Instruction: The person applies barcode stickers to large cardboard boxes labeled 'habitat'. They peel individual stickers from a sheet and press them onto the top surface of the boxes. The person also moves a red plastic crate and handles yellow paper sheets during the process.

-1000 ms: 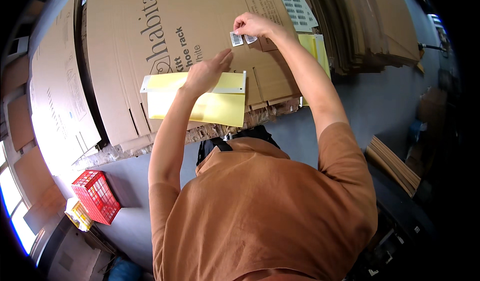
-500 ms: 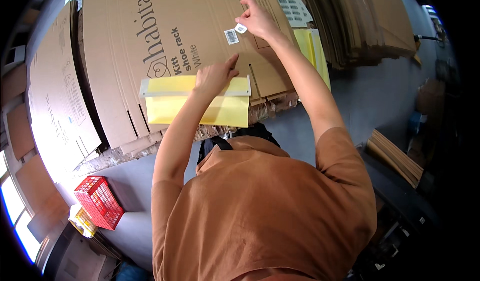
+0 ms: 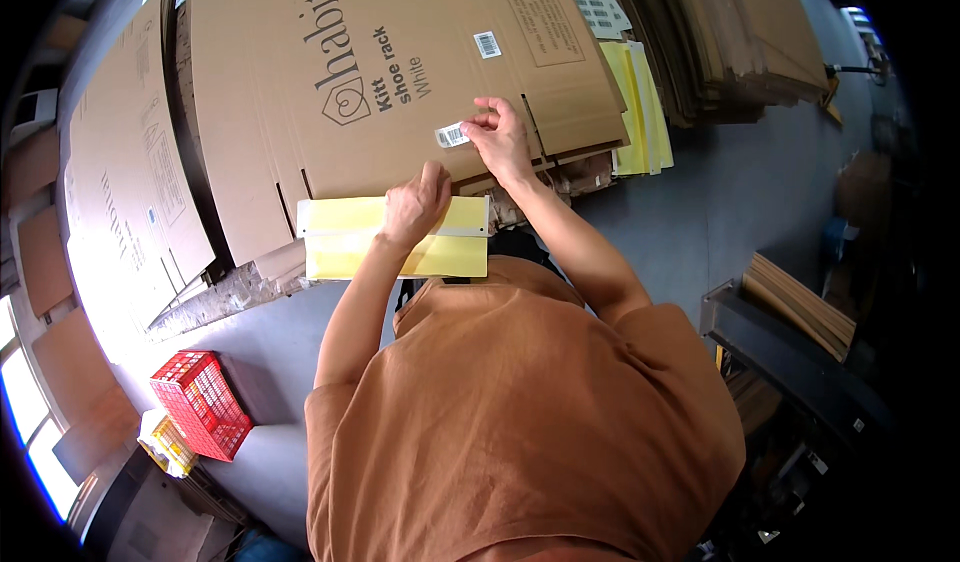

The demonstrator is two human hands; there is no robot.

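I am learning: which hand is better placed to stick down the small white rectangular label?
Probably the right hand: it pinches that label over the flat brown cardboard; the left hand lies over the rectangular yellow sheet.

grey floor [image 3: 640, 222], bright paned window [image 3: 22, 387] at far left, dimmer light at right

Your shirt [image 3: 525, 392] is plain rust-brown, your cardboard [image 3: 440, 32] tan with black print, your label [image 3: 451, 136] white with black bars, your yellow sheet [image 3: 350, 252] banded whitish, the latticed crate [image 3: 203, 402] red.
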